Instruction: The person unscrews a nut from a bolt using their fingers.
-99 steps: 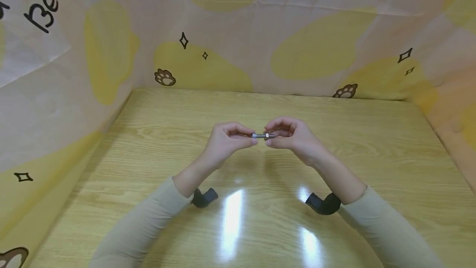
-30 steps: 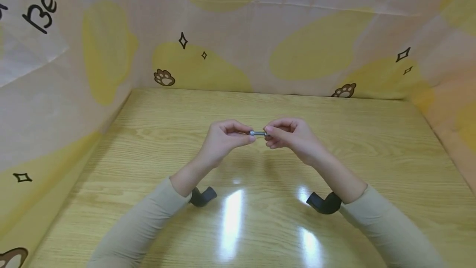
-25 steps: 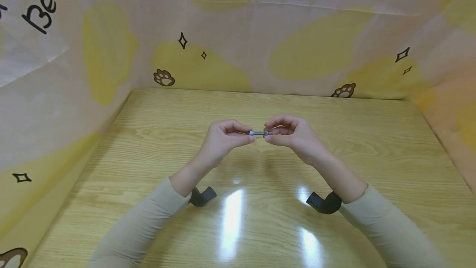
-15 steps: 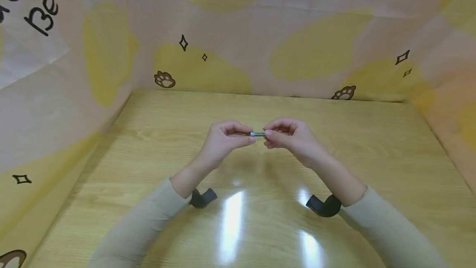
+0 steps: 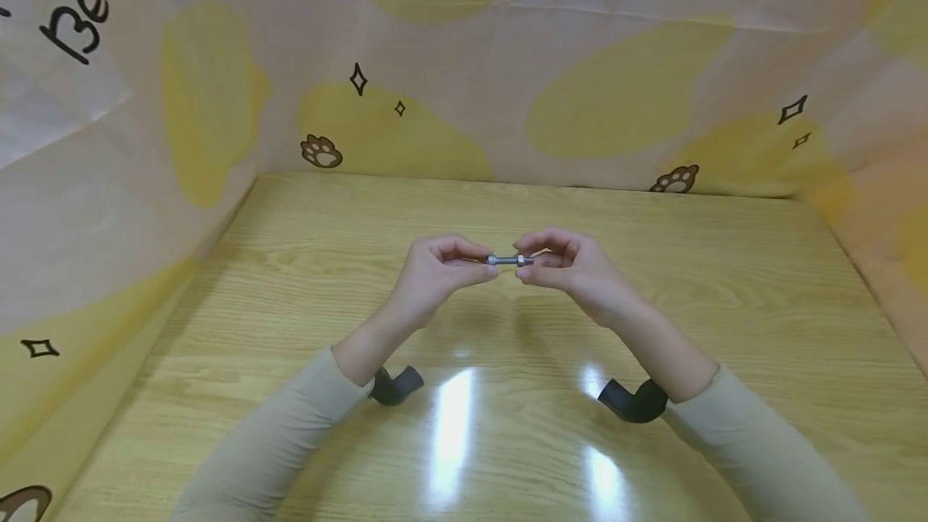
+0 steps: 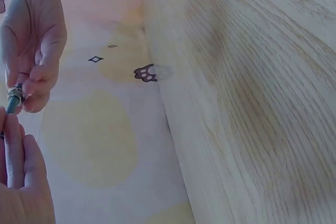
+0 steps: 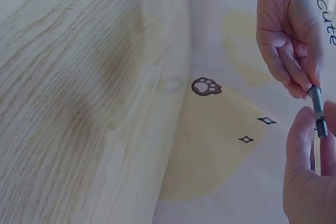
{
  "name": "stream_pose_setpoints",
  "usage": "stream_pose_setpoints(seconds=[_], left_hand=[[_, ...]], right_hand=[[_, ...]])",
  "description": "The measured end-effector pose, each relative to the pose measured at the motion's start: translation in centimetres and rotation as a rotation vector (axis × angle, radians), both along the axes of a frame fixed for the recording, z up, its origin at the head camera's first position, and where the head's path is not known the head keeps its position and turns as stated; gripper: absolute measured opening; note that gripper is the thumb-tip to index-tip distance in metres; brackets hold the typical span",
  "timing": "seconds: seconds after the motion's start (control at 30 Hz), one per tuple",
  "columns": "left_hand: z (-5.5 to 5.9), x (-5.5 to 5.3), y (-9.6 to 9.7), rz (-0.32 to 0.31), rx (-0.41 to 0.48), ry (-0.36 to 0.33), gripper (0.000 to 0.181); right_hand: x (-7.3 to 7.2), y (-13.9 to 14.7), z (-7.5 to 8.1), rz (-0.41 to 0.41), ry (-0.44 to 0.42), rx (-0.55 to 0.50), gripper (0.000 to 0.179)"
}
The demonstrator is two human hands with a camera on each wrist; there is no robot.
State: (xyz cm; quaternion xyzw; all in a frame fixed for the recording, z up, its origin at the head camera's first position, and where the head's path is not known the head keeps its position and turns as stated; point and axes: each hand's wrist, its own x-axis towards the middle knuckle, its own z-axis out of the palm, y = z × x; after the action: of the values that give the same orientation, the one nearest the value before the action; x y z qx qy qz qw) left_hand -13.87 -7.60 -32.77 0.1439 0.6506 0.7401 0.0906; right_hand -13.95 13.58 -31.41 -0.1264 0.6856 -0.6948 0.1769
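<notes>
A metal bolt (image 5: 505,260) is held level above the table between the two hands. Its head end is pinched between the thumb and fingers of my left hand (image 5: 433,274). A hex nut (image 5: 520,261) sits on the threaded part, with a short length of thread past it. My right hand (image 5: 576,268) has its thumb below and forefinger above, pinching the nut. In the left wrist view the nut (image 6: 15,94) shows close to the right fingertips. The right wrist view shows the bolt shank (image 7: 316,98) running from the left fingers down between the right thumb and finger.
The wood-grain table (image 5: 348,264) lies under both hands. A printed cloth (image 5: 471,63) with yellow patches and paw prints rises behind and along the sides. Dark curved pieces (image 5: 632,401) stick out at both wrists beside the sleeves.
My right thumb, earlier rolled up over the nut, is back down below it, so the nut and thread end show again. The left hand keeps its hold on the bolt head.
</notes>
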Motion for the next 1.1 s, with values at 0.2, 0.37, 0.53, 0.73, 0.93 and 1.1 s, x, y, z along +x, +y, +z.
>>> stream_pose_setpoints(seconds=[0.2, 0.37, 0.53, 0.73, 0.93, 1.1], left_hand=[[0.07, 0.02, -0.05, 0.001, 0.023, -0.007, 0.017], [0.23, 0.01, 0.15, -0.013, 0.039, 0.000, 0.018], [0.18, -0.08, 0.14, -0.023, 0.044, 0.007, 0.018], [0.04, -0.10, 0.06, -0.020, 0.034, 0.008, 0.017], [-0.09, -0.11, -0.03, -0.025, 0.030, 0.029, 0.017], [-0.55, -0.35, -0.14, -0.048, 0.050, 0.049, 0.017]], right_hand=[[-0.05, -0.22, 0.36, 0.005, -0.005, -0.003, 0.019], [-0.06, -0.14, 0.38, 0.021, 0.001, -0.056, 0.009], [0.08, 0.05, 0.36, 0.025, 0.044, -0.045, 0.021], [0.04, -0.21, 0.34, -0.005, -0.008, 0.040, 0.018], [-0.04, 0.07, 0.21, -0.004, -0.003, 0.038, 0.023], [-0.04, 0.29, 0.27, 0.006, -0.013, 0.035, 0.032]])
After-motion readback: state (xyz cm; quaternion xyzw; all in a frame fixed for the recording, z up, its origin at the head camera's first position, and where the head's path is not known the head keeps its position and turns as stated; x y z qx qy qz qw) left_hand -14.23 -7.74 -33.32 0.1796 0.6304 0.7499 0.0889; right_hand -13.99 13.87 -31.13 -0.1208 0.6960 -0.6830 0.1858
